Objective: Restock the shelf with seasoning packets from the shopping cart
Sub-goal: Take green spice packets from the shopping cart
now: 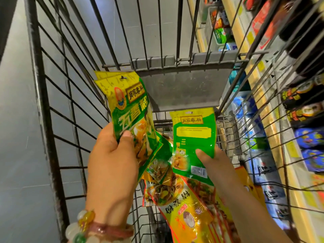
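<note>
Both my hands are inside the wire shopping cart (52,120). My left hand (112,163) grips a small stack of green-and-yellow seasoning packets (129,109), held upright with the printed front facing me. My right hand (212,158) holds one more green-and-yellow seasoning packet (192,137) by its lower edge, its back side with a barcode showing. Below them, several yellow seasoning packets (189,207) with food pictures lie in the bottom of the cart.
The cart's grey fold-down seat flap (184,85) hangs at the far end. Through the cart's right wall I see store shelves (273,137) with dark bottles, blue packs and yellow price strips. Grey floor lies to the left. A bead bracelet sits on my left wrist.
</note>
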